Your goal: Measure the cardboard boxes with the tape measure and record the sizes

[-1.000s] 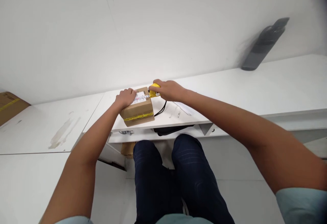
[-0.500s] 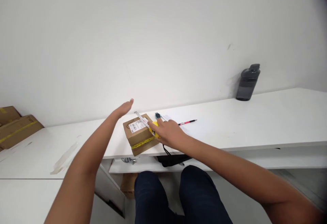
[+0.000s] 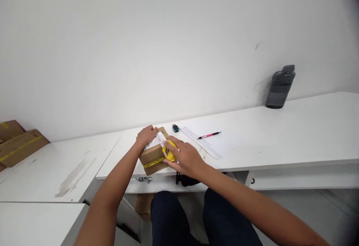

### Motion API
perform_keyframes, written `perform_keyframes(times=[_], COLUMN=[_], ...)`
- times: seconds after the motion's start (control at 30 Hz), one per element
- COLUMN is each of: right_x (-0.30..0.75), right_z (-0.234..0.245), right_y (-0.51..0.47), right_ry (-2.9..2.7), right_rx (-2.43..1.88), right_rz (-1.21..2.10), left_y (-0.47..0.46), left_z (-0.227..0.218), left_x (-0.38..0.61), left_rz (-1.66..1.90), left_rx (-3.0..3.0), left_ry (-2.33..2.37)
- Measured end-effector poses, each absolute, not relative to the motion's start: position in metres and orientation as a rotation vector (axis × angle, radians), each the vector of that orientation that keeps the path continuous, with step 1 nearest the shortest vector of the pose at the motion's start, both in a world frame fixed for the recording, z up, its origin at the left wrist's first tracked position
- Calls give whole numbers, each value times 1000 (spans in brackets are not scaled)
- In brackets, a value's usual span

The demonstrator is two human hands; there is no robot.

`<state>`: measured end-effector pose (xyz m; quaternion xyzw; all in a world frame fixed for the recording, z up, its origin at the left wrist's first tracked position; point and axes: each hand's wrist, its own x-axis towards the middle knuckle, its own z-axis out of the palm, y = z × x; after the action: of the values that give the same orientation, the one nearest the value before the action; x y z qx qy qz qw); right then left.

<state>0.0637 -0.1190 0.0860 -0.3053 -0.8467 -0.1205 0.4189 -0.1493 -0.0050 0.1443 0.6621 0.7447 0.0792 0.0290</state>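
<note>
A brown cardboard box (image 3: 154, 155) with a white label and yellow tape sits at the shelf's front edge. My right hand (image 3: 187, 158) grips a yellow tape measure (image 3: 170, 151) against the box's right side. From its case, the printed blade (image 3: 160, 138) runs across the box top towards the far edge. Over the box's far left corner bends my left hand (image 3: 147, 135), its fingers closed at the blade's far end, which they hide. Behind the right hand lie a small dark object (image 3: 175, 128), a sheet of paper (image 3: 196, 138) and a red and black pen (image 3: 209, 135).
A dark grey bottle (image 3: 280, 87) stands by the wall on the right of the white shelf (image 3: 297, 133). More cardboard boxes (image 3: 24, 146) are at the far left. On the lower shelf lie a black item (image 3: 188, 180) and a metallic object (image 3: 144, 179).
My left hand has come down from above the shelf onto the box's far corner, covering the blade's end. My right hand still holds the tape measure. The view has shifted slightly.
</note>
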Motion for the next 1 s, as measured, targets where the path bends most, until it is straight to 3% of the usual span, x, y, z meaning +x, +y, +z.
perform_keyframes(times=[0.17,0.37,1.0], right_x=[45,19,9], right_z=[56,43,80], right_y=[-123,-133,-130], right_ry=[-1808,-1788,-2099], right_rx=[-570,-556,-576], right_rz=[-122,-214,-27], left_y=[-11,-18,-15], left_z=[140,137,143], left_x=[-142,-135,-131], left_rz=[308,371,393], left_rx=[2177,2192,2189], left_ry=[2195,2115,2071])
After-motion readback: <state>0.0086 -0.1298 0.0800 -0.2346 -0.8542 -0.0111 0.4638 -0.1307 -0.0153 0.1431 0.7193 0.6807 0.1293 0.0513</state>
